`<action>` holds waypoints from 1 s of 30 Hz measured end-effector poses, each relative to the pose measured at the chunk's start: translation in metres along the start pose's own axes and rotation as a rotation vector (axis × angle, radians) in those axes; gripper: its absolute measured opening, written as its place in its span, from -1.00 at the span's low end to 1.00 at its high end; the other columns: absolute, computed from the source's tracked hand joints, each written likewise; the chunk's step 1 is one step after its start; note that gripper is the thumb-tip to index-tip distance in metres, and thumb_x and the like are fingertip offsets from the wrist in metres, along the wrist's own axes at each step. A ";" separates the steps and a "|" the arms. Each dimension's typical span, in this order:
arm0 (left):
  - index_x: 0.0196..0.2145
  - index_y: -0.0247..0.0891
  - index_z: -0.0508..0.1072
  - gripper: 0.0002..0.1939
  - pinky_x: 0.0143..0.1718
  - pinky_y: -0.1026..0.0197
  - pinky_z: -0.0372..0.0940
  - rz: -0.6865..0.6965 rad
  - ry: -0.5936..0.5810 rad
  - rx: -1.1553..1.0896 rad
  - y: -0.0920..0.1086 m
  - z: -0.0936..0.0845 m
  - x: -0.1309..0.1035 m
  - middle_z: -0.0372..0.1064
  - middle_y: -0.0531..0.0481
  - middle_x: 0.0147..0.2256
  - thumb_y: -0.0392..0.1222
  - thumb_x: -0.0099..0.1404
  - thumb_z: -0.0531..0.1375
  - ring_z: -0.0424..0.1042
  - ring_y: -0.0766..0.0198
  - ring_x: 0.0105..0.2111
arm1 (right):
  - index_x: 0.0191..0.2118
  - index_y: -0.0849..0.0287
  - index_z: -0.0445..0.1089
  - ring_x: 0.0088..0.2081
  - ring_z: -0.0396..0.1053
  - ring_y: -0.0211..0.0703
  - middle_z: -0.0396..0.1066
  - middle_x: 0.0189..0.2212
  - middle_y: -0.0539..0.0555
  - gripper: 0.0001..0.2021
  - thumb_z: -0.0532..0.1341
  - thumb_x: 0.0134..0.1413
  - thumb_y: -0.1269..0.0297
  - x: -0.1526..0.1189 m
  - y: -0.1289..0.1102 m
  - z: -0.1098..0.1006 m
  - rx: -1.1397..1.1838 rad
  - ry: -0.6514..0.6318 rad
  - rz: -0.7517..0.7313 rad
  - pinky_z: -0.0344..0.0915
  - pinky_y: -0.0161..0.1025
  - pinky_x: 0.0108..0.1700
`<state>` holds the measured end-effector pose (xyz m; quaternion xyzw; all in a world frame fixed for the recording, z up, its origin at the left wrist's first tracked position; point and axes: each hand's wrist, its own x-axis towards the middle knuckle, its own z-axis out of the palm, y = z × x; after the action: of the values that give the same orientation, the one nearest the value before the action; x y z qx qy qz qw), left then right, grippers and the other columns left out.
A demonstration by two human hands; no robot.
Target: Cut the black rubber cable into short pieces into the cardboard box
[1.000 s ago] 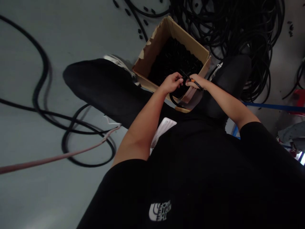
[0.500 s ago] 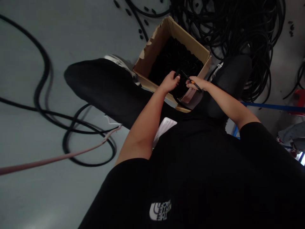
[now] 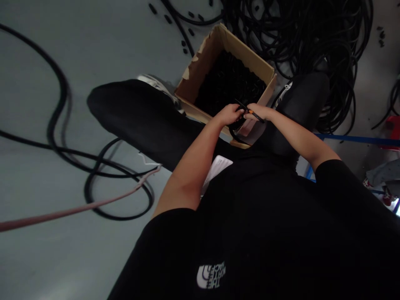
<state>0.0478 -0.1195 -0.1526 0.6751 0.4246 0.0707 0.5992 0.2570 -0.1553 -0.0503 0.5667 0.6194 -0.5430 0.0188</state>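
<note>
My left hand (image 3: 230,114) is closed on a black hose (image 3: 233,132), part of which curves down below the fingers over the near edge of the cardboard box (image 3: 250,43). Right beside it, my right hand (image 3: 256,111) grips a black-and-orange hand tool (image 3: 251,112), perhaps pliers or cutters. The tool's slim black end points up and left, close to my left fingertips. Both hands are above the box's near right corner. Inside the box lies a heap of short black pieces (image 3: 226,81). Exactly where the tool meets the hose is too dark to tell.
A big tangle of black hose (image 3: 312,37) lies beyond the box on the right. Loose black pieces (image 3: 168,19) are scattered on the grey floor. More black hose (image 3: 64,89) and a pinkish cord (image 3: 78,208) run along the left. My legs (image 3: 137,112) flank the box.
My left hand has moved right and slightly down, closing the gap to my right hand. The tool's slim end now lies just above my left fingers. My right hand has barely moved.
</note>
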 end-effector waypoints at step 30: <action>-0.09 -0.11 0.45 -0.46 -0.23 0.14 0.43 0.017 0.159 -0.210 -0.031 -0.001 0.015 0.40 0.05 -0.35 0.41 0.75 0.39 0.47 0.17 -0.39 | -0.13 0.17 0.56 -0.44 0.47 -0.20 0.50 -0.45 -0.06 -0.80 0.56 0.54 0.36 -0.004 0.004 -0.003 0.121 0.132 0.117 0.47 -0.33 -0.33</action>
<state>0.0419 -0.1113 -0.1857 0.6044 0.4554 0.1729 0.6304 0.2631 -0.1566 -0.0487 0.6363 0.5512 -0.5391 -0.0248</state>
